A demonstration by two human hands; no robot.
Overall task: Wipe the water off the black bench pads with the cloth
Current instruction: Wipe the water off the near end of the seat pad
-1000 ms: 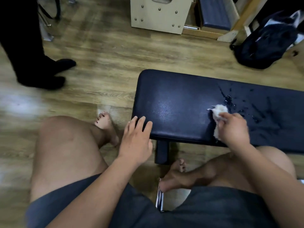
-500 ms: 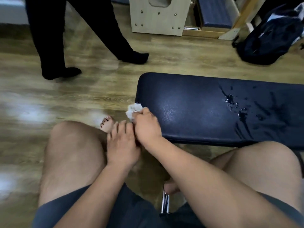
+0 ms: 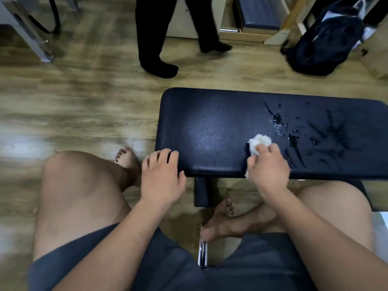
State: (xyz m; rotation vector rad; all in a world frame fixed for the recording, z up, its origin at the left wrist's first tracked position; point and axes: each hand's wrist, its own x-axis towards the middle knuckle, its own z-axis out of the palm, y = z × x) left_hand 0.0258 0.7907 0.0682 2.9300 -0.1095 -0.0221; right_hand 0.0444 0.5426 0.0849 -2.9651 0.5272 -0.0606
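Observation:
A black padded bench pad (image 3: 210,122) lies in front of my knees. Water drops and streaks (image 3: 294,133) sit on its right half. My right hand (image 3: 268,164) grips a crumpled white cloth (image 3: 259,142) and holds it on the pad near the front edge, just left of the water. My left hand (image 3: 162,173) rests on the pad's front left corner, fingers lightly bent over the edge, holding nothing.
A person in black trousers and socks (image 3: 159,61) stands on the wooden floor just beyond the bench. A dark backpack (image 3: 323,43) lies at the back right. Wooden equipment (image 3: 252,22) stands along the back. A metal frame leg (image 3: 27,30) is at the far left.
My right hand has carried the cloth from the pad's left end back to the right, beside the water. My left hand has returned to the front left corner. The standing person has stepped rightward.

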